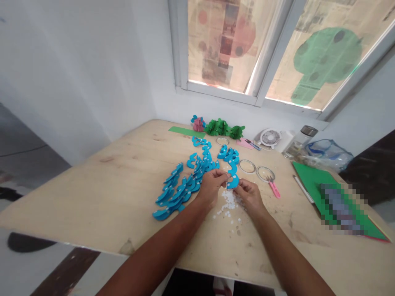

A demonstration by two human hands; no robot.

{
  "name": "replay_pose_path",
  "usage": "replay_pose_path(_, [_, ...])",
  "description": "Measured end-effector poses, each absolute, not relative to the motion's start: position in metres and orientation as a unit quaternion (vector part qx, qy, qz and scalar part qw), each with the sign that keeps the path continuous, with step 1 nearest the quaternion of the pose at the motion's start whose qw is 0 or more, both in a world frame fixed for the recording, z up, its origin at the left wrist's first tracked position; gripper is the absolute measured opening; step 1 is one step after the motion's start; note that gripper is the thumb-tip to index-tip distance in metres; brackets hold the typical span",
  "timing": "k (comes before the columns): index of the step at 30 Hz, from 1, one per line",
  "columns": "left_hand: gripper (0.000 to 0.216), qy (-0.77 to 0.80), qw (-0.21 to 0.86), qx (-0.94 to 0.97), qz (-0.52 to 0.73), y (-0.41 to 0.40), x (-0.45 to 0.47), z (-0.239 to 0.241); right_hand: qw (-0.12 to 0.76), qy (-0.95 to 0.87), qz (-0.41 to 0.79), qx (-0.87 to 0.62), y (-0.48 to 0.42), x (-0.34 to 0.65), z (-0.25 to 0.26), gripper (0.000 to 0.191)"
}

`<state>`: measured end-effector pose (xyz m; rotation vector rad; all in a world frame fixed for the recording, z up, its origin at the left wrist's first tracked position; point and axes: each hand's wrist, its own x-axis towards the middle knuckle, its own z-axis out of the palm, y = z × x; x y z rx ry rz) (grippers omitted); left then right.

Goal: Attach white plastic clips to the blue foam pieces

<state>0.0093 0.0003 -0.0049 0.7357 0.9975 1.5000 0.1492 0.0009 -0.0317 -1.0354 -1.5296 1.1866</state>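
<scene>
One blue piece [233, 182] above white scraps [229, 200], left edge pinched in left hand [213, 186]. Right hand [249, 195] at its lower right, fingers bunched, can't tell if gripping; contact unclear. Blue pile [180, 191] partly behind left hand. Forearms [160, 250] cut off at bottom. Item [342, 209] on green sheet [311, 176] pixelated, unreadable.

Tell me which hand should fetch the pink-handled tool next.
Probably the right hand: the pink-handled tool lies to its right, nearer to it. The left hand is farther off, pinching a blue piece.
</scene>
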Motion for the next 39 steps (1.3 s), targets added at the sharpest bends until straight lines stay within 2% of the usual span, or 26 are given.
replay_pose_path(20, [0.018, 0.382, 0.603, 0.269, 0.647, 0.001, 0.013, -0.008, 0.452, -0.642, 0.448, -0.427, 0.000, 0.149, -0.030, 0.028])
replay_pose_path(39, [0.024, 0.391, 0.552, 0.286, 0.679, -0.013, 0.016, 0.011, 0.458, -0.640, 0.445, -0.427, -0.003, 0.149, -0.023, 0.025])
